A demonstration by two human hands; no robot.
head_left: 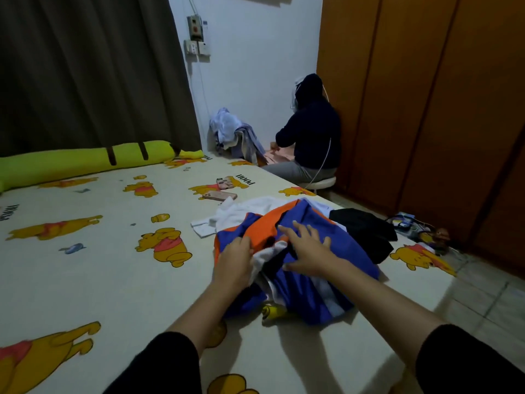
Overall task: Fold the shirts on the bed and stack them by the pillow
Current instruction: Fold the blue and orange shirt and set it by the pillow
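A crumpled blue and orange shirt (306, 285) lies on top of a small heap near the bed's right edge. A white shirt (241, 214) pokes out behind it and a black garment (366, 231) lies to its right. My left hand (234, 263) grips the shirt's left side, fingers curled into the cloth. Spread flat on the blue fabric, my right hand (306, 248) presses it with straight fingers. A long yellow-green bolster pillow (85, 160) lies along the far edge of the bed (99, 265).
Two phones in pink cases (224, 190) lie on the sheet behind the heap. A person in a dark hoodie (312, 132) sits on a stool past the bed's corner, beside a pile of clothes (233, 135). A wooden wardrobe (426, 95) lines the right wall.
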